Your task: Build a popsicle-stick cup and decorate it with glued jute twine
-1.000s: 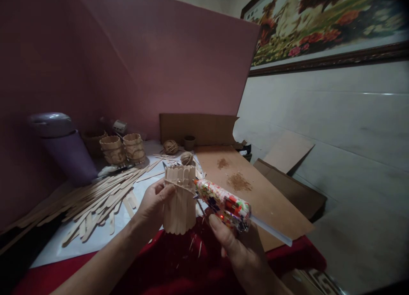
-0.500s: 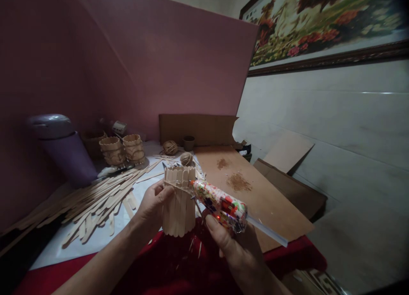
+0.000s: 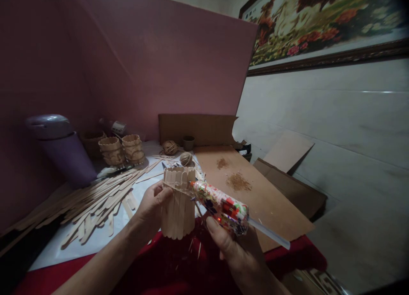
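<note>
In my left hand [image 3: 155,203] is a cup made of popsicle sticks [image 3: 178,216], gripped at its left side with the thumb on the front. A strand of twine [image 3: 174,187] runs across the cup's upper part, near my thumb. My right hand [image 3: 234,248] is closed around a hot glue gun [image 3: 220,203] with a flowery wrapping and a small red light. Its orange nozzle points left and meets the cup's upper right side; whether it touches I cannot tell. A clear glue stick [image 3: 270,234] sticks out of the gun's back end.
Loose popsicle sticks [image 3: 96,201] lie heaped on white paper at left. Behind them stand two twine-wrapped stick cups [image 3: 132,149] and a purple bottle [image 3: 68,154]. Twine balls [image 3: 170,147] sit at the back. A brown board [image 3: 255,201] with brown crumbs covers the right side.
The cup's lower end has shifted very slightly down and left. The glue gun's back end has dipped a little, its nozzle staying by the cup.
</note>
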`<state>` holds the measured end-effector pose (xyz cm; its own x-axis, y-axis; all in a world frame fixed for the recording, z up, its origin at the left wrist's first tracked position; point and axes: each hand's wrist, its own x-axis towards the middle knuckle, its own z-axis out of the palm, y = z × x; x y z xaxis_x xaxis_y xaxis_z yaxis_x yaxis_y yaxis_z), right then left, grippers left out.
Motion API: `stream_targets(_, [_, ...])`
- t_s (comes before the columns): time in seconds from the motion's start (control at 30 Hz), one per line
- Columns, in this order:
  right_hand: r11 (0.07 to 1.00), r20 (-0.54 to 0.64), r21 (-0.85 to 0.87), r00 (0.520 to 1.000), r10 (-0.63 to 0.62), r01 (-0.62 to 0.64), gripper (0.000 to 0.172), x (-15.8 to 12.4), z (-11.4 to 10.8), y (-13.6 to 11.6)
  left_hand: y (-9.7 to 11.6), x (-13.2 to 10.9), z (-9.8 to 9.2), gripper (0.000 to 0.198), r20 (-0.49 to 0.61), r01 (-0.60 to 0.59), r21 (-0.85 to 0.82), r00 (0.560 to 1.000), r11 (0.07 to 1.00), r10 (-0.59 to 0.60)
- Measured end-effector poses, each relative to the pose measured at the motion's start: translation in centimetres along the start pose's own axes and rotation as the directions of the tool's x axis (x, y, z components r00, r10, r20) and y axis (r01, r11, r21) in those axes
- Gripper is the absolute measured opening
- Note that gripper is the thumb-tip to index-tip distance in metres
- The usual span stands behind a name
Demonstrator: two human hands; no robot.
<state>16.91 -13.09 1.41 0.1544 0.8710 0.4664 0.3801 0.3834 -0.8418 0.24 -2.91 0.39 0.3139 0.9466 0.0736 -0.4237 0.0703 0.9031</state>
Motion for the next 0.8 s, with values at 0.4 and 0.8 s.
stream_targets(0.4, [0.997,0.053,0.047,0.997,0.061,-0.063,0.028,-0.06,-0.34,-0.54,0.45,-0.53,0.40,0.046,0.039,0.016,-0.040,0.999,0.999,-0.015])
stream_targets(0.8, [0.983,0.084,0.154,0.993,0.085,-0.098,0.026,-0.25,-0.33,0.34,0.73,-0.82,0.61,0.045,0.064,0.033,-0.061,0.998,0.998,-0.029])
